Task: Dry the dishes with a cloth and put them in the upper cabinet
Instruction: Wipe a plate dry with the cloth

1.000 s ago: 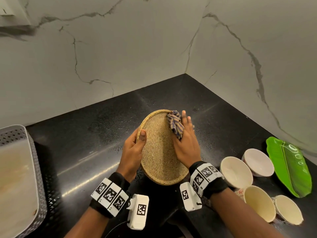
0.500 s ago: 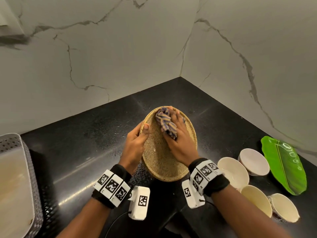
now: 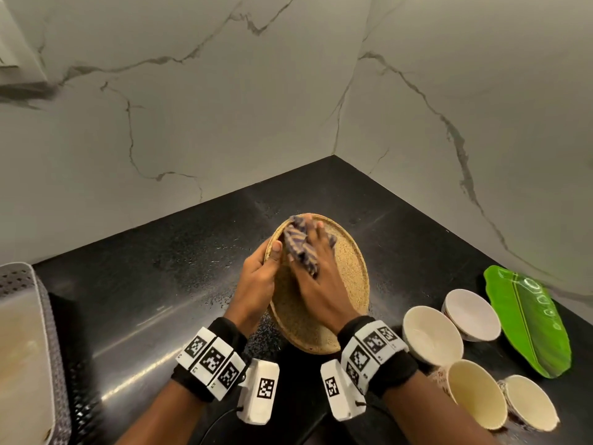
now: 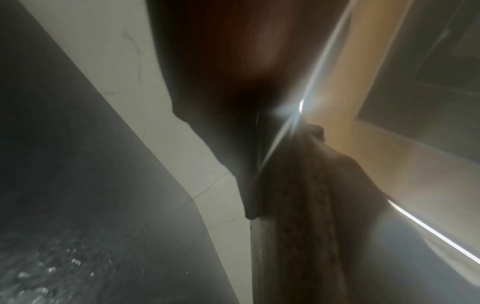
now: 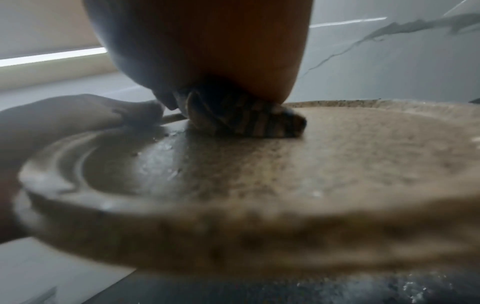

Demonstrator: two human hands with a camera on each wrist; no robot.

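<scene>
Cloth (image 3: 300, 248) slid leftward across plate (image 3: 349, 274), gripped by right hand (image 3: 321, 290)

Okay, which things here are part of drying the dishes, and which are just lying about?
In the job: speckled tan plate, gripped by the left hand; striped cloth, pressed on it by the right hand; four bowls and green leaf-shaped plate, standing on the counter.
Lying about: grey perforated basket at the left edge.
</scene>
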